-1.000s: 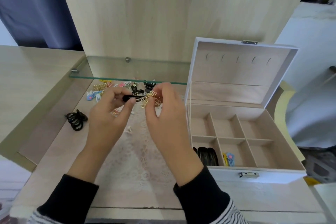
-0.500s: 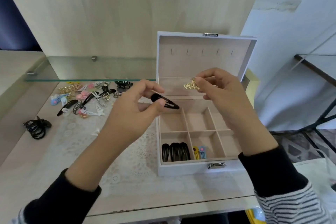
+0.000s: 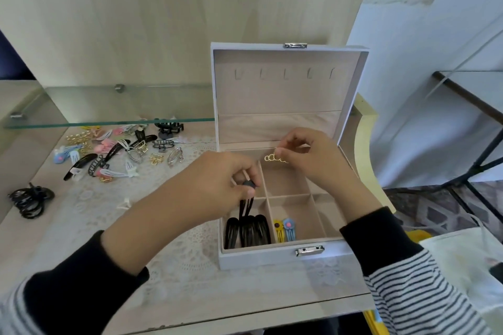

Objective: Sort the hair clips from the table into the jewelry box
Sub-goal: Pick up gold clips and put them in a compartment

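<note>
Head view: left hand (image 3: 217, 185) pinches a black snap clip (image 3: 246, 205) by its top, tip down into the near-left compartment of the jewelry box (image 3: 272, 261), among black clips (image 3: 254, 231). Right hand (image 3: 313, 160) pinches a gold clip (image 3: 275, 158) over the far cells. Loose clips (image 3: 122, 149) lie far left on the desk (image 3: 81, 239). Risk: the gold clip, pinched at one end only, could slip into a wrong cell.

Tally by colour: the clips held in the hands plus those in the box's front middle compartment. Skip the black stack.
Black clip: 1, pinched by the left hand
Gold clip: 1, pinched by the right hand
Yellow clip: 1, front middle compartment of the jewelry box
Blue clip: 1, same compartment
Total: 4
</note>
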{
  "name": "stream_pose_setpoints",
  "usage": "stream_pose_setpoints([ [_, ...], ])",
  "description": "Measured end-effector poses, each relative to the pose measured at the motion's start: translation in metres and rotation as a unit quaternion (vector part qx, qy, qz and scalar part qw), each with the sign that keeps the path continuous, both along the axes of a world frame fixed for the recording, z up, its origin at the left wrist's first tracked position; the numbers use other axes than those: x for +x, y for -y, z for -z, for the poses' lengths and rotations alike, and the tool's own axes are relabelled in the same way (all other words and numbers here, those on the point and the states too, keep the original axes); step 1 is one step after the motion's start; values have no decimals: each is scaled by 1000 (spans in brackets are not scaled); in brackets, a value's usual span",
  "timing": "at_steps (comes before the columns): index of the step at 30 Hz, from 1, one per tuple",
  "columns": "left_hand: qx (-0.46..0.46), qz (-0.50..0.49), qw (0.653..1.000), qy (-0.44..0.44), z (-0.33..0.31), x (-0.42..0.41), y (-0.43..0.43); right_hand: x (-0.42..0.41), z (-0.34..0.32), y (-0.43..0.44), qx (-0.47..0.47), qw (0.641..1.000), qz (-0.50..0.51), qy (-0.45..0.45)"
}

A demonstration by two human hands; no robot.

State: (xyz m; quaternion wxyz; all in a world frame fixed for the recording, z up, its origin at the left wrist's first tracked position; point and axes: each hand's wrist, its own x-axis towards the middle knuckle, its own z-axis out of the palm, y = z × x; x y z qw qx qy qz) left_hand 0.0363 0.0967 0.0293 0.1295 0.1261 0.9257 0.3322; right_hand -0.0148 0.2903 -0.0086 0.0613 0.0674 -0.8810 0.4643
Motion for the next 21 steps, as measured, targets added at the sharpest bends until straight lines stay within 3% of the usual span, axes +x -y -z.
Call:
stream_pose_setpoints([
  [5,-112,15,993,28,8,-1,-11,-1,4,1,8,1000,-2,-18],
  [21,-264,64,962,-17,25,5,-32,1,15,-2,41,999,-19,26],
])
